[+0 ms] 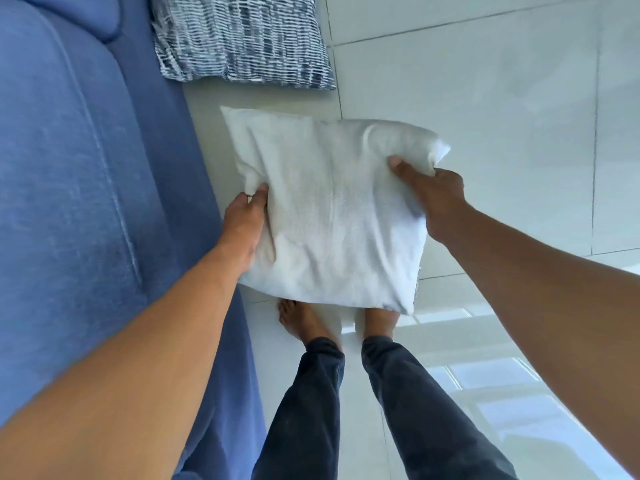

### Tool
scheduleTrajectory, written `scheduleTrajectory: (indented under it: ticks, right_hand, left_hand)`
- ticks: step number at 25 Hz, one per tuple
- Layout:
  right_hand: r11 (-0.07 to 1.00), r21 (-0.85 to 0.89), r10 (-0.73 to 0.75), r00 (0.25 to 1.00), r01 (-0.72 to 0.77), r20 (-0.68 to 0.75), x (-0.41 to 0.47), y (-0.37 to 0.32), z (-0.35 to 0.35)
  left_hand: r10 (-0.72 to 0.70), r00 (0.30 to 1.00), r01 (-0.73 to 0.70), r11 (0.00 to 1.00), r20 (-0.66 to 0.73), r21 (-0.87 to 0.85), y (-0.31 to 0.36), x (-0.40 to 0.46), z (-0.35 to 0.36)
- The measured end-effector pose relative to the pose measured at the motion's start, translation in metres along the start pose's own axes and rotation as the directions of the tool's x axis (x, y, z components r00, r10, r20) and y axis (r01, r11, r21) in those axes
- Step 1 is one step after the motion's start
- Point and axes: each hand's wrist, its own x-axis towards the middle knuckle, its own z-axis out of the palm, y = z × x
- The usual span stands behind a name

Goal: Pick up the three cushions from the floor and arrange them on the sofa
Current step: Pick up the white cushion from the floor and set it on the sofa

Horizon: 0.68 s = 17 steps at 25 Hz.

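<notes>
I hold a plain white cushion [329,216] in the air above my bare feet, just right of the sofa's front. My left hand [244,225] grips its left edge and my right hand [433,199] pinches its right top corner. A second cushion [242,39], patterned in blue and white dashes, lies on the floor at the top of the view, against the sofa's front. The blue fabric sofa [69,185] fills the left side of the view. No third cushion shows.
Glossy white floor tiles [485,116] spread across the right, with window reflections at lower right. My legs in dark trousers [346,410] stand close to the sofa's front edge.
</notes>
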Motion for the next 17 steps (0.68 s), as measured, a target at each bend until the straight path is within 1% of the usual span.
scheduleTrajectory:
  ticks: [2, 3, 7, 11, 17]
  right_hand:
    - [0.996, 0.01, -0.089, 0.996, 0.089, 0.011, -0.025, -0.021, -0.013]
    - [0.995, 0.019, -0.099, 0.994, 0.098, 0.039, -0.047, -0.036, -0.019]
    - [0.973, 0.046, -0.23, 0.967, 0.227, 0.106, -0.129, -0.084, -0.048]
    - [0.96, 0.082, -0.275, 0.955, 0.267, 0.115, -0.213, -0.131, -0.077]
    - [0.925, 0.098, -0.378, 0.917, 0.367, 0.131, -0.328, -0.186, -0.106]
  left_hand:
    - [0.02, 1.0, -0.021, 0.997, -0.01, -0.076, 0.018, -0.039, -0.021]
    - [0.03, 0.999, -0.031, 0.994, -0.01, -0.102, 0.028, -0.06, -0.033]
    - [0.023, 0.999, -0.029, 0.975, -0.027, -0.222, 0.067, -0.151, -0.08]
    - [0.028, 0.999, -0.034, 0.962, -0.025, -0.27, 0.094, -0.244, -0.127]
    - [0.135, 0.988, -0.153, 0.938, -0.077, -0.311, 0.135, -0.353, -0.193]
